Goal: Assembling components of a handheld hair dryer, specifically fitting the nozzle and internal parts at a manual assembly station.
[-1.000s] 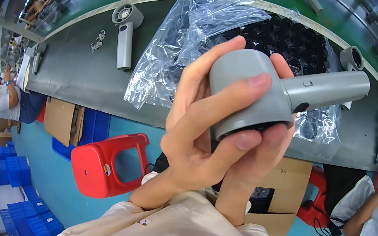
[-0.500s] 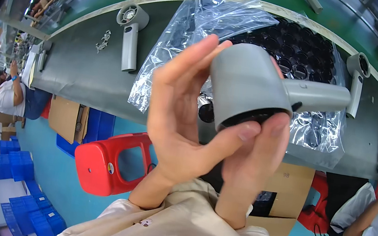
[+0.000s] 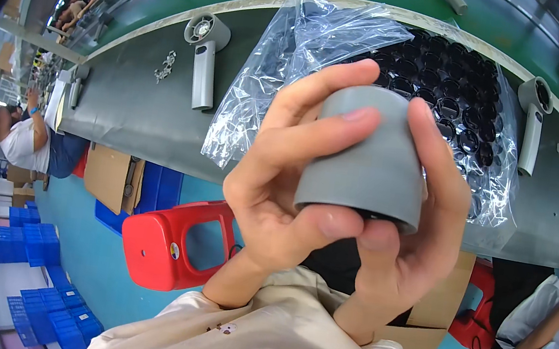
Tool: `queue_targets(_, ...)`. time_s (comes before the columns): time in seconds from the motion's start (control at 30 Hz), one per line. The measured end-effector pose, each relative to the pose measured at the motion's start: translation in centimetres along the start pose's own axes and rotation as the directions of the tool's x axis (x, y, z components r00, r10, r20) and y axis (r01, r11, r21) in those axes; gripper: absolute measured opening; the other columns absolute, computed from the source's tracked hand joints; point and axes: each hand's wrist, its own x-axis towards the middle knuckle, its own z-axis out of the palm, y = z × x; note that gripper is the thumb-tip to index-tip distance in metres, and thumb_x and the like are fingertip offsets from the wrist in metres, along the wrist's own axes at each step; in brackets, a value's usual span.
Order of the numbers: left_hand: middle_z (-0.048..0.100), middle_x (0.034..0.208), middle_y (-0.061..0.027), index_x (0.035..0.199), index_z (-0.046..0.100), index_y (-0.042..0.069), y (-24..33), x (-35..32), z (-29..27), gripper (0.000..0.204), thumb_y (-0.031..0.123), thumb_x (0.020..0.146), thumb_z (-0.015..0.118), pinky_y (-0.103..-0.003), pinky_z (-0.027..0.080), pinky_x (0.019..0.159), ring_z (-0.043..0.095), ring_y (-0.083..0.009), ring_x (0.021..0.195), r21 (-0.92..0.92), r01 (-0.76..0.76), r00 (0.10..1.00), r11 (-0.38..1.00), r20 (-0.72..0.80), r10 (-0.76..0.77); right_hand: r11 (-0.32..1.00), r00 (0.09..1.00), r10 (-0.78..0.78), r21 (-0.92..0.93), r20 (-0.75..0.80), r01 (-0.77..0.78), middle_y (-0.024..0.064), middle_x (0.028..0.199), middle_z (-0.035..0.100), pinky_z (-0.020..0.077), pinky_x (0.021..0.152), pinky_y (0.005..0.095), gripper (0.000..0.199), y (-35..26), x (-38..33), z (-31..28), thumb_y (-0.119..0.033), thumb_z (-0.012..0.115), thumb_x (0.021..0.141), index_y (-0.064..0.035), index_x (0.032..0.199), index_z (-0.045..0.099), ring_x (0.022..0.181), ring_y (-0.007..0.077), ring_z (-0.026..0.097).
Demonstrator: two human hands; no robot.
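Both my hands hold a grey handheld fan [image 3: 372, 169] up in front of me, its round head turned side-on and its handle out of sight. My left hand [image 3: 280, 167] wraps the left side, two fingers across the top and the thumb at the dark lower rim. On the other side, my right hand [image 3: 432, 223] is curled around the head, thumb also at that rim. Beyond them, many black round parts [image 3: 447, 108] lie in rows on clear plastic bagging [image 3: 326, 36] on the dark worktable [image 3: 125, 112].
Similar grey fans lie on the table at left [image 3: 202, 79] and right [image 3: 532, 130]. Small pale pieces [image 3: 165, 66] are near the left one. A red stool [image 3: 149, 249] and cardboard boxes [image 3: 106, 176] stand below the table edge. Another person's arm [image 3: 548, 330] shows at right.
The fan has been turned, so its handle, which pointed right, no longer shows. My right hand has moved from below to the right side; my left fingers now cross the head.
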Motion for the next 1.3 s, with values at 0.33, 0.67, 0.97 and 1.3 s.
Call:
queue_targets(0.33, 0.051, 0.119, -0.0315, 0.113, 0.058, -0.002, 0.1, -0.4, 1.6, 0.044, 0.030, 0.084, 0.066, -0.041, 0.045, 0.089, 0.054, -0.0361, 0.108, -0.306, 0.035, 0.964, 0.951, -0.241, -0.113, 0.912, 0.883, 0.410, 0.096, -0.230, -0.399, 0.0185, 0.128, 0.050, 0.0429, 0.093, 0.0343, 0.074, -1.4, 0.2, 2.0, -0.049, 0.065, 0.081, 0.0071, 0.127, 0.047, 0.110, 0.0245, 0.054)
queue_targets(0.67, 0.045, 0.129, -0.0300, 0.124, 0.047, -0.007, 2.2, 1.1, 0.4, 0.063, 0.015, 0.073, 0.075, -0.039, 0.037, 0.101, 0.047, -0.0328, 0.121, -0.020, 0.260, 0.964, 0.965, -0.059, -0.260, 0.711, 0.796, 0.549, 0.644, -0.255, -0.284, 0.0161, 0.117, 0.052, 0.0407, 0.089, 0.0294, 0.068, 0.3, -0.1, 3.2, -0.040, 0.053, 0.091, 0.0055, 0.138, 0.031, 0.103, 0.0189, 0.051)
queue_targets(0.97, 0.043, 0.130, -0.0343, 0.121, 0.050, -0.010, 2.3, 1.3, -1.8, 0.055, 0.012, 0.075, 0.071, -0.041, 0.035, 0.103, 0.045, -0.0362, 0.123, 0.074, 0.108, 0.982, 0.991, 0.148, -0.118, 0.809, 0.886, 0.396, 0.549, -0.241, -0.212, 0.0169, 0.120, 0.051, 0.0402, 0.091, 0.0295, 0.074, 0.7, 0.1, 2.3, -0.036, 0.067, 0.083, 0.0045, 0.135, 0.033, 0.106, 0.0195, 0.051)
queue_targets(1.3, 0.062, 0.099, -0.0194, 0.101, 0.062, -0.004, 7.7, -2.6, -4.7, 0.034, 0.024, 0.082, 0.063, -0.039, 0.047, 0.083, 0.061, -0.0326, 0.091, -0.110, 0.729, 0.494, 0.676, 0.768, -0.407, 0.806, 0.743, 0.445, 0.585, -0.501, -0.088, 0.0173, 0.121, 0.051, 0.0445, 0.091, 0.0335, 0.087, 0.4, -0.1, 0.8, -0.045, 0.074, 0.075, 0.0034, 0.134, 0.032, 0.107, 0.0227, 0.053)
